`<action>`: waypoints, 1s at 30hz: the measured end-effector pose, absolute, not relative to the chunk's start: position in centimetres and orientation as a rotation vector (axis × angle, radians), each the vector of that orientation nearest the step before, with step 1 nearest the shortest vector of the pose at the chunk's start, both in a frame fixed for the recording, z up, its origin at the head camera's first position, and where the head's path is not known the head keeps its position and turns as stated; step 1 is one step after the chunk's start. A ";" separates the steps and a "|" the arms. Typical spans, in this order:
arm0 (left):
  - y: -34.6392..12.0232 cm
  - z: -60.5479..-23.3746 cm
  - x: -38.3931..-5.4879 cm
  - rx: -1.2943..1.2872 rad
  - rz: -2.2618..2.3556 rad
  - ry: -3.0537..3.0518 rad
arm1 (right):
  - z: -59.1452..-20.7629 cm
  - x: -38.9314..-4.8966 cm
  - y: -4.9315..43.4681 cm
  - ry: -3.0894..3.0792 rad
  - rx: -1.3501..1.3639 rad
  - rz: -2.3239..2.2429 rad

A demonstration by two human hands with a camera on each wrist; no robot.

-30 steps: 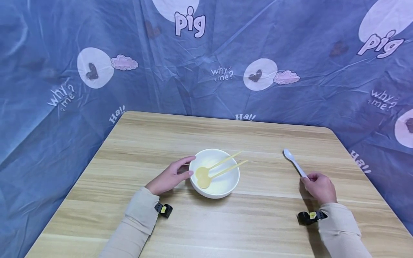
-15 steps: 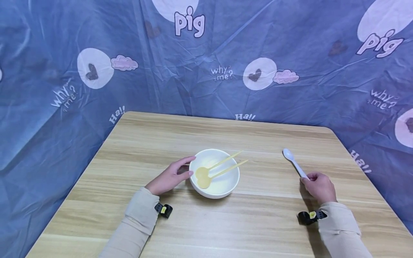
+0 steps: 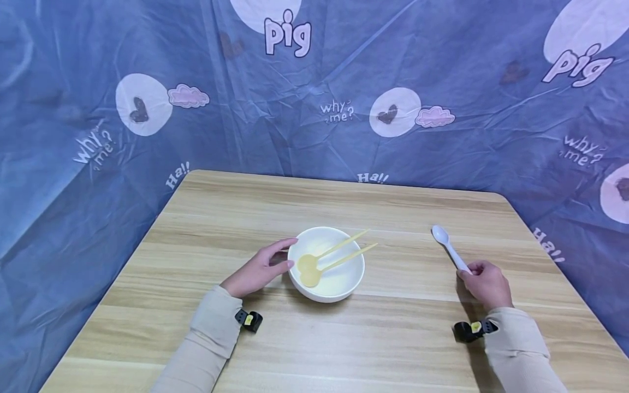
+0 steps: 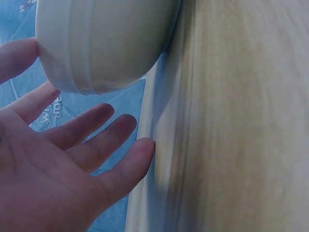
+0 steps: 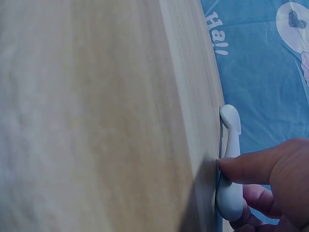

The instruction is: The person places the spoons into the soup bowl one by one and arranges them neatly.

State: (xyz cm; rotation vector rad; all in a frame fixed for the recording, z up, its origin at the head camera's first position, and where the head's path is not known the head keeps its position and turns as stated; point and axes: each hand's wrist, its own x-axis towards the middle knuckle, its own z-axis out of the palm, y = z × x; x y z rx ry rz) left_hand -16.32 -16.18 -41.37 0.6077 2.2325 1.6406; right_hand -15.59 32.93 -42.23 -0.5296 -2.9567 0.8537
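- I read the white spoon (image 3: 454, 254) as the thing that counts: it lies on the right part of the bench (image 3: 373, 338), well apart from the bowl (image 3: 344, 278).
- Its long axis slants away from the person and a little leftward, round end farthest, handle end in the right hand (image 3: 487, 287).
- That right hand is plainly the nearer one; I see it pinching the handle, thumb on one side and fingers curled at the other.
- I can't tell whether the white spoon's whole length touches the bench or part is just raised.
- The left hand (image 3: 257, 269) is at the bowl's left side, thumb and one finger well parted with their tips at the rim, the others loosely spread; I see no firm grip.
- From the right hand, the bowl lies to the left, so in my judgement any move between them turns on that sideways gap.
- Two yellow spoons (image 3: 310, 277) rest in the bowl, handles jutting past its right rim.
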 end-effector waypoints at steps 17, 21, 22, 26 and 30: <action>-16.3 -41.5 -16.4 0.591 1.623 2.245 | -41.2 -15.5 32.6 -2.930 -0.511 0.855; -16.3 -41.4 -16.3 0.592 1.623 2.243 | -41.1 -15.5 32.5 -2.898 -0.538 0.843; -16.3 -41.4 -16.3 0.594 1.624 2.243 | -41.0 -15.5 32.5 -2.889 -0.541 0.839; -16.2 -41.5 -16.3 0.612 1.639 2.234 | -40.8 -15.5 32.4 -2.843 -0.556 0.827; -16.2 -41.5 -16.3 0.619 1.645 2.229 | -40.6 -15.4 32.2 -2.796 -0.587 0.831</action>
